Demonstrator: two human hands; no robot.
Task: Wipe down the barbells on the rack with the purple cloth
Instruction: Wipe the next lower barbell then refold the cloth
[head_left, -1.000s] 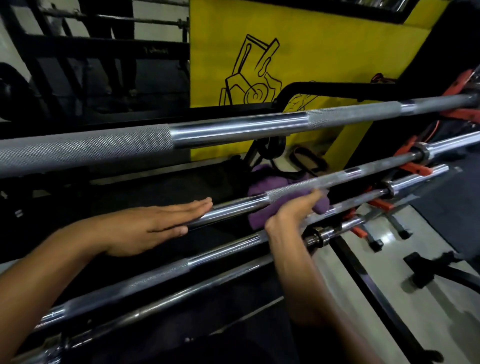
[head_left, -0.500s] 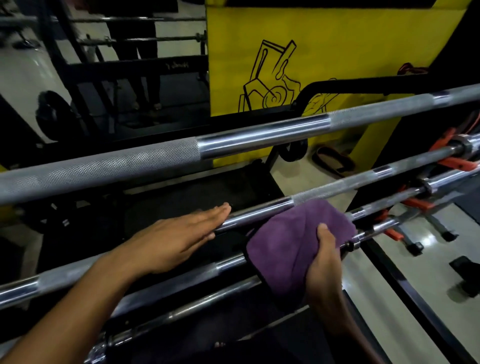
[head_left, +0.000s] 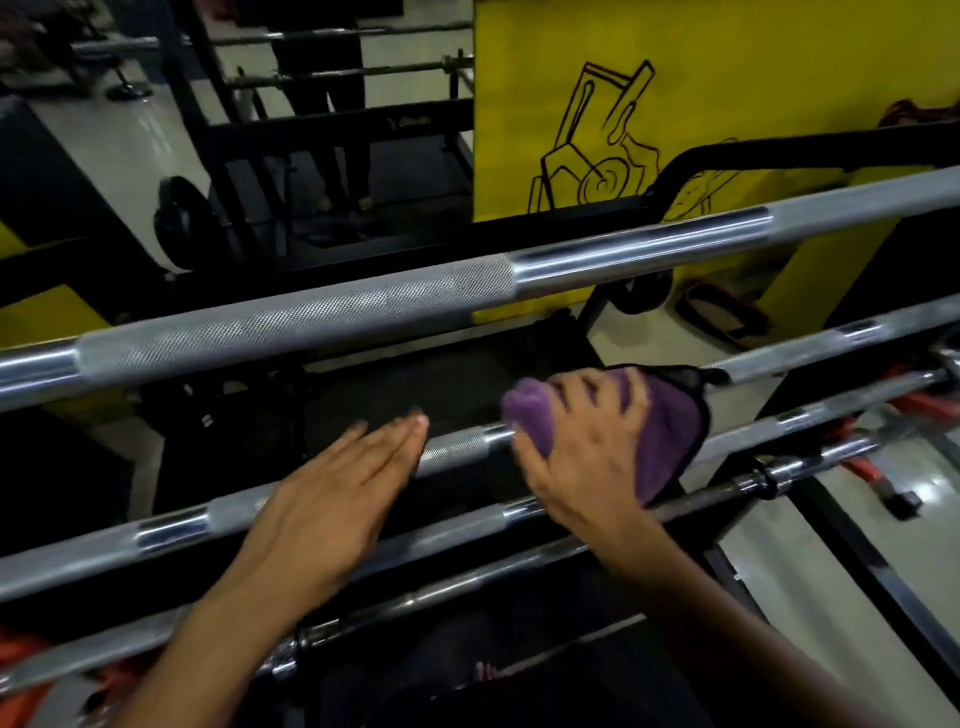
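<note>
Cloth (head_left: 670, 431), purple, wrapped over 2nd barbell (head_left: 457, 447) on rack, right hand (head_left: 582, 447) curled round it, gripping. Left hand (head_left: 337, 499) flat, fingers straight together, resting on same bar just beside.

No words or numbers can be read anywhere. The yellow wall panel (head_left: 727, 78) carries only a black line drawing (head_left: 597, 150), and a faint light mark on the black frame beam (head_left: 358, 122) is too blurred to make out.
</note>
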